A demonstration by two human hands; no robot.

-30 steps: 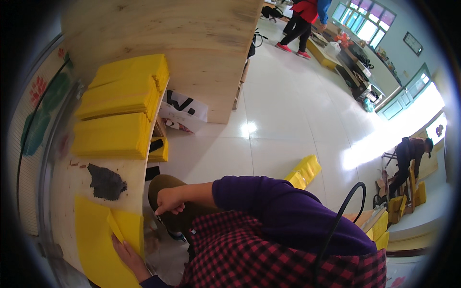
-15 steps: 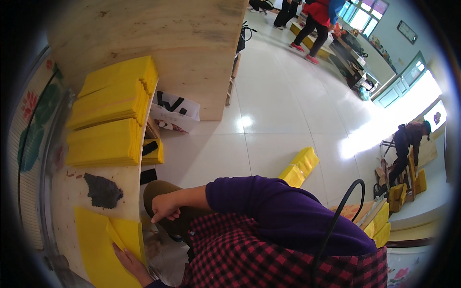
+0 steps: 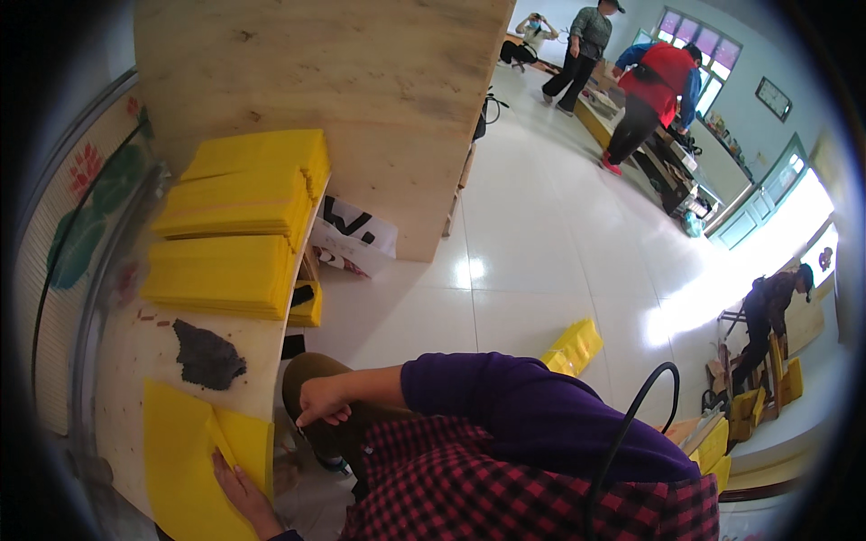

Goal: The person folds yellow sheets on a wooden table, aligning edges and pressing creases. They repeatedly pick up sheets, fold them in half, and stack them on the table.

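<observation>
Yellow sheet: the flat yellow sheet [image 3: 185,469] is lying at the near end of the pale wooden bench [image 3: 135,347], one corner turned up into a fold along its right side, close to the bench edge.
Left hand: the left hand [image 3: 239,494] is pressing down on the folded part of that sheet, fingers spread flat on it rather than gripping.
Right hand: the right hand [image 3: 323,402] is hanging loosely curled beside the bench edge, above the knee, grasping nothing and touching no sheet.
Step in hand: by the look of it, a fold is being flattened or creased in the sheet, one-handed.
Next move calls for: probably keeping the sheet pinned while the crease is run along its length, with the free hand brought over to steady the loose corner; thin sheet like this may slide on smooth wood.
Stacks: three neat yellow stacks [image 3: 239,230] are sitting further along the bench, thin layers squared up, edges showing as fine lines.
Dark patch: a rough black patch [image 3: 207,354], crumbly or scuffed in texture, is lying between the sheet and the nearest stack.
Board: a large pale plywood board [image 3: 316,99], grainy and knotted, is standing behind the stacks.
Floor: glossy white tiles [image 3: 541,270] are reflecting window light.
</observation>
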